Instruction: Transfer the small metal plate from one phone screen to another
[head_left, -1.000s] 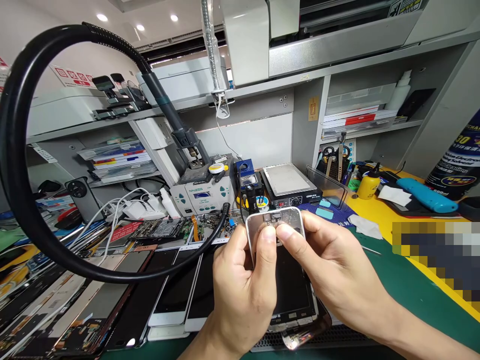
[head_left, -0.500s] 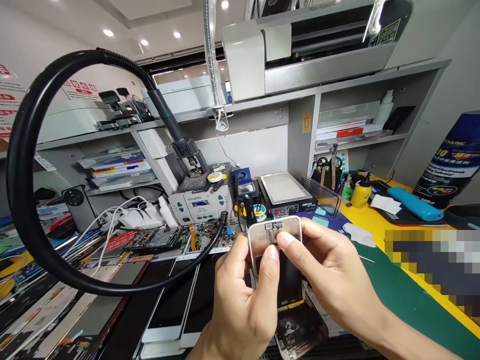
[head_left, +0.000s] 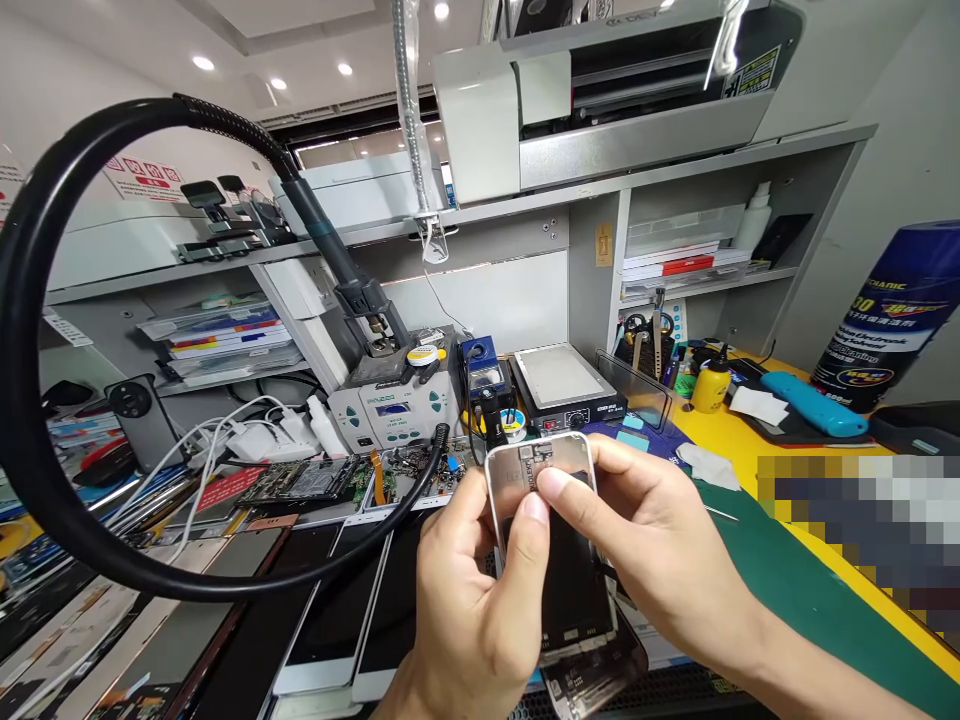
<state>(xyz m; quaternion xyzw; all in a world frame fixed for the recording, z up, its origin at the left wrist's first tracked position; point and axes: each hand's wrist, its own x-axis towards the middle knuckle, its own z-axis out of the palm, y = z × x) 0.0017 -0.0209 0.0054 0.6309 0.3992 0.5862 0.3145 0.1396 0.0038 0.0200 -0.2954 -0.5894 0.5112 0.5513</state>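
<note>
Both hands grip a white-rimmed phone screen [head_left: 576, 585], held tilted with its inner side toward me. Bare metal and small parts show at its top end, with a black area below. My left hand [head_left: 480, 590] wraps its left edge, thumb pressed on the inner face. From the other side my right hand [head_left: 667, 545] holds the right edge, its thumb beside the left one near the top. Fingers behind the screen are hidden. Under its lower end lies a dark phone housing [head_left: 600, 672]; whether the two are joined I cannot tell.
Several phone screens [head_left: 322, 610] lie to the left beneath a looping black hose [head_left: 247, 585]. A hot-air station [head_left: 401, 410] and a heating plate [head_left: 566, 380] stand behind. On the right are a green mat [head_left: 795, 600], a yellow bottle [head_left: 711, 388], a blue-handled tool [head_left: 814, 402] and a spray can [head_left: 889, 310].
The view has shifted slightly, so most things sit a little further left. Both hands keep their grip on the phone screen, whose lower end now covers more of the dark housing.
</note>
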